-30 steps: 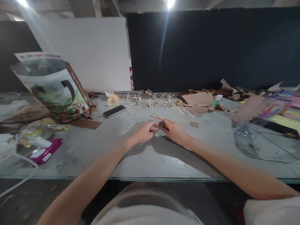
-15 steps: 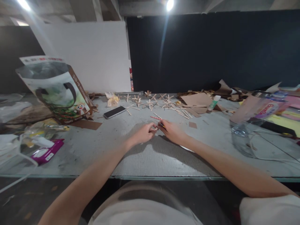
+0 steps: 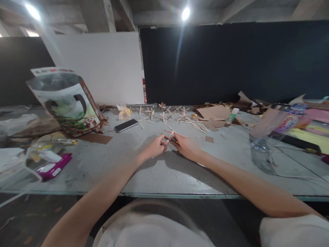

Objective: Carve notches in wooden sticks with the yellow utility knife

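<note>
Near the middle of the grey table, my left hand (image 3: pixel 155 146) is closed, pinching small crossed wooden sticks (image 3: pixel 169 138) at its fingertips. My right hand (image 3: pixel 189 147) is curled close beside it, its fingertips at the same sticks. A thin dark object (image 3: pixel 175 141) shows at the right fingers; its kind is too small to make out. Just beyond the fingers lies a thin red-and-white striped piece (image 3: pixel 167 131). Farther back, several star-like crossed-stick pieces (image 3: pixel 163 117) stand among loose wooden sticks (image 3: pixel 199 125).
A phone (image 3: pixel 126 125) lies left of the sticks. At the left are a large printed bag (image 3: pixel 69 109) and a purple packet (image 3: pixel 55 168). Cardboard pieces (image 3: pixel 213 112), a glue stick (image 3: pixel 232 116) and a clear plastic bottle (image 3: pixel 259 145) with a white cable are at the right.
The crossed sticks now show more clearly, rising between my fingertips. My right hand has shifted slightly, and the view has tilted up a little.
</note>
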`<action>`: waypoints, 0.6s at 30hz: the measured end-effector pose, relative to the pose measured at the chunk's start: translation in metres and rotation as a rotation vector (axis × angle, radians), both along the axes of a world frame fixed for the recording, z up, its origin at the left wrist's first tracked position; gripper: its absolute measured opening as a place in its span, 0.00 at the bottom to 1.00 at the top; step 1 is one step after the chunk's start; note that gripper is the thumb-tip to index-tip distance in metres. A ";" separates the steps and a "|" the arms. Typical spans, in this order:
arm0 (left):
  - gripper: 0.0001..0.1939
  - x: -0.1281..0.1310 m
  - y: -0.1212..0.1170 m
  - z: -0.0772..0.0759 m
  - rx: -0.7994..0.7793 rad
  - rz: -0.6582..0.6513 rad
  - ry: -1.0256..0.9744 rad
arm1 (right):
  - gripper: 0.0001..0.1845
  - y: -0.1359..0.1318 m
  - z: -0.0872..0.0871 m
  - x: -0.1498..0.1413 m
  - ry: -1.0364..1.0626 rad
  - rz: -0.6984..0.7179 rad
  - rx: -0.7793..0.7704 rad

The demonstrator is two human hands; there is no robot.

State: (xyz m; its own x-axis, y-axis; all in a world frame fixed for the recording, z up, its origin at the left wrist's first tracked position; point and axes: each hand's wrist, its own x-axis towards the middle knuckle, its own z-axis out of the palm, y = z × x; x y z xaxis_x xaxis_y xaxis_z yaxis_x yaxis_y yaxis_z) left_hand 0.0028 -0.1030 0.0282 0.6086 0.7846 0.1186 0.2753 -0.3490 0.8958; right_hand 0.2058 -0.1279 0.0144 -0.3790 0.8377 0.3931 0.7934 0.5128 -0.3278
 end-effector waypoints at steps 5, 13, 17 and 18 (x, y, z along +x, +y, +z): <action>0.07 0.001 0.002 -0.003 -0.057 -0.016 -0.035 | 0.07 0.000 0.002 0.000 0.018 -0.068 -0.015; 0.08 0.003 0.002 -0.004 -0.098 -0.010 -0.114 | 0.07 -0.003 0.008 -0.002 0.018 -0.125 -0.059; 0.08 0.003 -0.001 -0.003 -0.079 -0.013 -0.112 | 0.07 -0.002 0.008 -0.001 0.051 -0.121 -0.044; 0.08 0.003 -0.002 -0.002 -0.076 -0.013 -0.117 | 0.07 -0.002 0.008 -0.001 0.067 -0.119 -0.037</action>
